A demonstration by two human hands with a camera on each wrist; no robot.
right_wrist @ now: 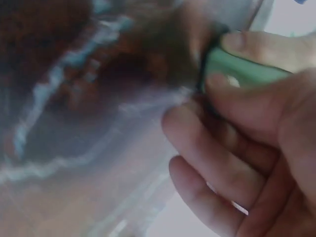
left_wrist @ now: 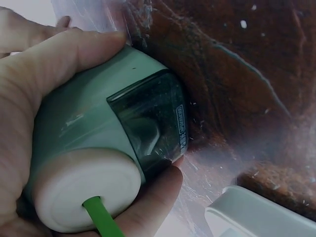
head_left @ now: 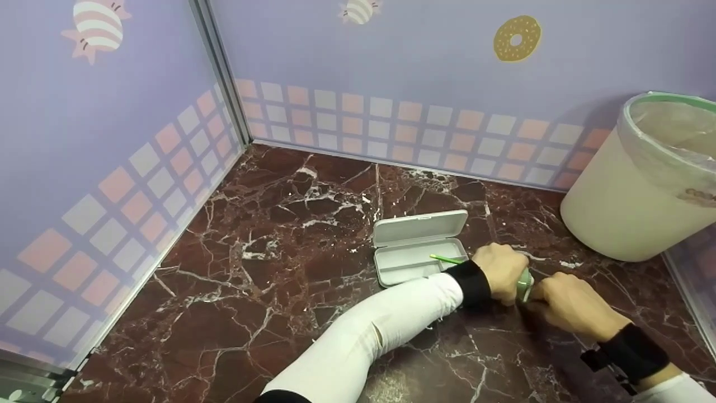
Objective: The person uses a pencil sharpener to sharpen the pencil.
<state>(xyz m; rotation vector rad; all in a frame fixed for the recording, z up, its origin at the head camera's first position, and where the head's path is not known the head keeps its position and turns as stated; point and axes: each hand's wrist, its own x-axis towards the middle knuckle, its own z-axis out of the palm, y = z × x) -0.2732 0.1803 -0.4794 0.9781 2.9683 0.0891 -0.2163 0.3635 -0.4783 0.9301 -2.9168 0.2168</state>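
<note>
My left hand [head_left: 503, 271] grips a green pencil sharpener [left_wrist: 79, 118] with a dark see-through shavings window and a pale round front. A green pencil [left_wrist: 102, 217] sits in the hole of that front. On the sharpener's other side, my right hand [head_left: 576, 302] has its fingers curled and pinches a green part [right_wrist: 247, 71] with a dark edge; which part is unclear through the blur. Left of the hands lies an open pale pencil case [head_left: 411, 274], its lid raised. Over its right side, by the left wrist, a green pencil's end shows; whether it is the same pencil I cannot tell.
A pale bin [head_left: 632, 196] with a green rim and a plastic liner stands at the right, against the back panel. Purple patterned panels [head_left: 414, 67] border the dark red marbled surface [head_left: 224, 291] at the back and left. Small white specks lie behind the case.
</note>
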